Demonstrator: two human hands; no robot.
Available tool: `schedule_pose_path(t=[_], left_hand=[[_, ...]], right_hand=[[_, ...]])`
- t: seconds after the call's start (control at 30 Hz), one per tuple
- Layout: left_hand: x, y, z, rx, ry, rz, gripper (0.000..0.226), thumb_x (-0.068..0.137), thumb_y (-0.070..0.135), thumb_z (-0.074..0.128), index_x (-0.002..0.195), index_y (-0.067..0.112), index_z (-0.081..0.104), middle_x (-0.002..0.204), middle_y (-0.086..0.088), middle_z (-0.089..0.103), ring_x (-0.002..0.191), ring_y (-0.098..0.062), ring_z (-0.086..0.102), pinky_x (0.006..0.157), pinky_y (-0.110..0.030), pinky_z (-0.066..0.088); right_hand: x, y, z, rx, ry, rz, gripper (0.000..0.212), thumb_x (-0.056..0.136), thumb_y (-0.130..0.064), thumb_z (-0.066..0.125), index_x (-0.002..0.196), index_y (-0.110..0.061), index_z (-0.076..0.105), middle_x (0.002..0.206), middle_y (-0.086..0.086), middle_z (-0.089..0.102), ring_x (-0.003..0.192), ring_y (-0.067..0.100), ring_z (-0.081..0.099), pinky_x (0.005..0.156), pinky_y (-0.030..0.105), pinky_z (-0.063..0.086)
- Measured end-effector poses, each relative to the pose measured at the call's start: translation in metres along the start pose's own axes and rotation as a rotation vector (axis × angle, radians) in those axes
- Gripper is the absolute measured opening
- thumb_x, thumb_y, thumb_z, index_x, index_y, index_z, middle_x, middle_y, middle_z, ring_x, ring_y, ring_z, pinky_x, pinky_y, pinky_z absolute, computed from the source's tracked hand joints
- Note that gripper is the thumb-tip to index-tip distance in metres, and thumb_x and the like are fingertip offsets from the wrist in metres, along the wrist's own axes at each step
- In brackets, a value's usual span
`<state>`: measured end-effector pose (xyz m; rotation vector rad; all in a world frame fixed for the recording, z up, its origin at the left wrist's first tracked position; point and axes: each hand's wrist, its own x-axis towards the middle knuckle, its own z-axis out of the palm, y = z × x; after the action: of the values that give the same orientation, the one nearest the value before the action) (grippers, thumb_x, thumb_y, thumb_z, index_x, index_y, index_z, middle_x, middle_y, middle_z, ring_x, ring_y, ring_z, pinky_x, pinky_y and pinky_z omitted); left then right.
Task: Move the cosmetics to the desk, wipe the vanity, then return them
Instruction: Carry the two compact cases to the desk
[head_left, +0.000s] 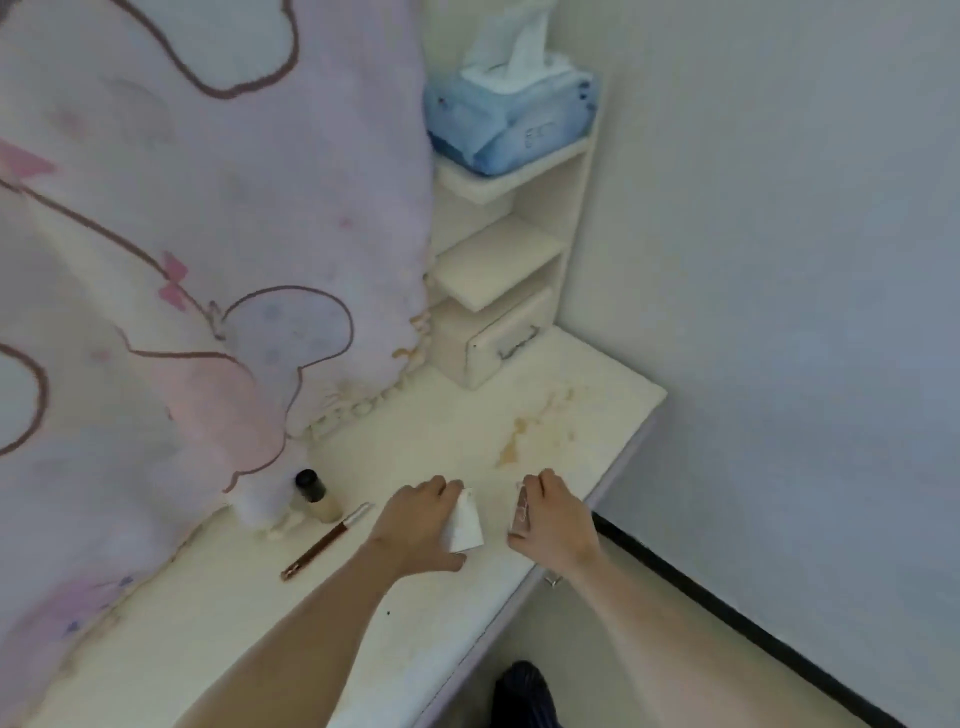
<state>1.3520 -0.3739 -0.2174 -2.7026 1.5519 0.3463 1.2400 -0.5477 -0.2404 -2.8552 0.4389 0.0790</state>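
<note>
Your left hand (421, 525) has its fingers closed on a white tube (465, 525), your right hand (558, 519) on a pinkish tube (521, 512), both just above the stained surface (467, 431). Two cosmetics remain there: one dark-capped bottle (314, 496) and one slim pencil (327, 540) (it could roll). Swinging left risks toppling the bottle, I judge.

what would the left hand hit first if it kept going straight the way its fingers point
Probably nothing soon. The left hand, holding a white item, points up the bare vanity top. The small drawer unit at the back looks like the first obstacle, though depth is hard to judge.
</note>
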Motion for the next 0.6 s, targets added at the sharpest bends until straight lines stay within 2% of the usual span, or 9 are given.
schedule_pose_path(t=[0.07, 0.17, 0.23, 0.37, 0.47, 0.6], left_hand=[[0.029, 0.036, -0.016, 0.057, 0.015, 0.138, 0.077, 0.068, 0.056, 0.063, 0.128, 0.015, 0.038, 0.113, -0.003, 0.053, 0.097, -0.024, 0.056, 0.075, -0.032, 0.041], [0.066, 0.109, -0.038, 0.108, 0.068, 0.374, 0.069, 0.073, 0.055, 0.059, 0.127, 0.016, 0.040, 0.112, -0.002, 0.053, 0.096, -0.024, 0.056, 0.070, -0.030, 0.036], [0.085, 0.168, -0.048, 0.125, 0.095, 0.521, 0.065, 0.073, 0.051, 0.059, 0.126, 0.017, 0.041, 0.114, -0.002, 0.054, 0.096, -0.024, 0.056, 0.070, -0.028, 0.037], [0.109, 0.299, -0.060, 0.162, 0.118, 0.792, 0.067, 0.072, 0.052, 0.060, 0.127, 0.019, 0.039, 0.118, 0.000, 0.051, 0.102, -0.023, 0.054, 0.075, -0.030, 0.041], [0.112, 0.402, -0.064, 0.222, 0.136, 1.016, 0.071, 0.074, 0.050, 0.060, 0.132, 0.018, 0.035, 0.120, -0.002, 0.049, 0.105, -0.023, 0.051, 0.080, -0.032, 0.038], [0.098, 0.533, -0.065, 0.177, 0.144, 1.268, 0.068, 0.068, 0.047, 0.066, 0.125, 0.016, 0.046, 0.106, -0.003, 0.056, 0.093, -0.024, 0.057, 0.069, -0.029, 0.035]], right_hand=[[-0.035, 0.035, -0.015, 0.040, 0.075, 0.167, 0.055, 0.076, -0.039, 0.061, 0.117, -0.006, 0.047, 0.110, 0.008, 0.051, 0.098, 0.024, 0.052, 0.068, 0.031, 0.049], [-0.093, 0.082, -0.039, 0.075, 0.165, 0.414, 0.051, 0.074, -0.038, 0.063, 0.111, -0.007, 0.049, 0.105, 0.007, 0.053, 0.096, 0.026, 0.054, 0.067, 0.031, 0.041], [-0.138, 0.113, -0.057, 0.034, 0.214, 0.564, 0.052, 0.071, -0.037, 0.064, 0.111, -0.007, 0.051, 0.106, 0.006, 0.054, 0.097, 0.026, 0.054, 0.066, 0.029, 0.039], [-0.239, 0.171, -0.087, -0.033, 0.313, 0.816, 0.056, 0.074, -0.044, 0.062, 0.116, -0.010, 0.049, 0.109, 0.004, 0.054, 0.097, 0.022, 0.054, 0.067, 0.031, 0.045], [-0.321, 0.209, -0.110, -0.111, 0.388, 0.979, 0.056, 0.077, -0.047, 0.058, 0.119, -0.012, 0.046, 0.112, 0.003, 0.052, 0.097, 0.020, 0.053, 0.068, 0.027, 0.040], [-0.434, 0.251, -0.141, -0.190, 0.454, 1.206, 0.058, 0.077, -0.052, 0.057, 0.121, -0.015, 0.044, 0.113, 0.001, 0.052, 0.097, 0.018, 0.053, 0.073, 0.027, 0.044]])
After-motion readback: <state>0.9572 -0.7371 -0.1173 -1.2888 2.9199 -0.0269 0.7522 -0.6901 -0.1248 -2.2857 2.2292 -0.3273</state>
